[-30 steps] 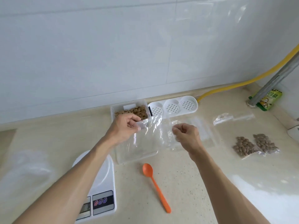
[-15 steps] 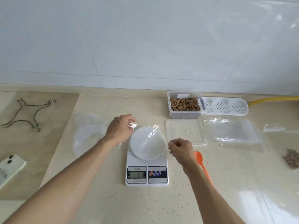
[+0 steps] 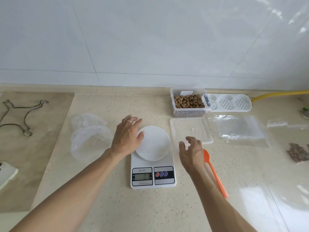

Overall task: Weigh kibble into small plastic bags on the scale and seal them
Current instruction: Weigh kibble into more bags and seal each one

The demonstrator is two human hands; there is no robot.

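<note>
A white digital scale (image 3: 153,175) stands mid-counter with a round white platform (image 3: 154,144). My left hand (image 3: 127,136) hovers flat, fingers spread, over the platform's left edge and holds nothing. My right hand (image 3: 192,152) hangs just right of the scale with fingers loosely curled, empty. I cannot make out a clear bag on the platform. A clear box of brown kibble (image 3: 189,102) sits behind, its lid (image 3: 190,131) in front of it. An orange spoon (image 3: 215,174) lies by my right wrist. Flat clear bags (image 3: 239,129) are stacked to the right. Filled kibble bags (image 3: 299,153) lie far right.
Clear round plastic tubs (image 3: 90,136) lie left of the scale. A metal wire stand (image 3: 25,114) and a phone (image 3: 6,174) are far left. A white perforated tray (image 3: 230,102) and yellow hose (image 3: 280,94) run along the tiled wall. A loose bag (image 3: 277,123) lies right.
The view swung left from the kibble box to the scale. Both hands, which pinched a clear bag over the platform, have let go and spread their fingers.
</note>
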